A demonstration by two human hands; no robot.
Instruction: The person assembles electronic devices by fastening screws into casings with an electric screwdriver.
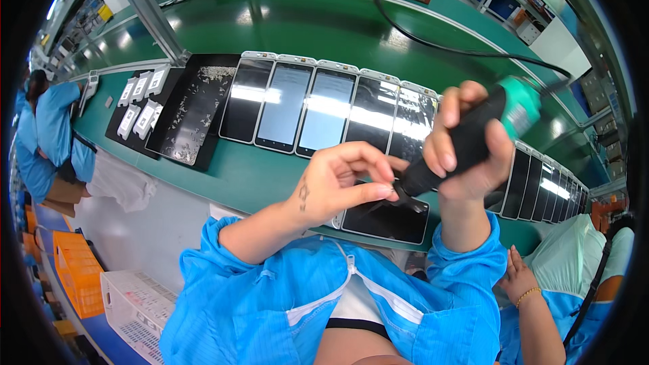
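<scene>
My right hand (497, 165) is wrapped round an electric screwdriver (476, 128) with a black body and a green rear end. The tool tilts, its nose pointing down and left. At that nose my left hand (334, 186) has thumb and fingers pinched together; what sits between them is too small to make out. A small black piece (411, 204) shows beside the fingertips, its kind unclear. Beneath both hands a dark-screened tablet (389, 226) lies on the green bench, partly covered by them.
Several tablets (287, 105) stand in a row behind my hands, continuing right. To the left are a black tray (193, 115) of small loose parts and white blocks (145, 118). A black cable (466, 52) runs to the screwdriver. A co-worker's hand (519, 277) is close at right.
</scene>
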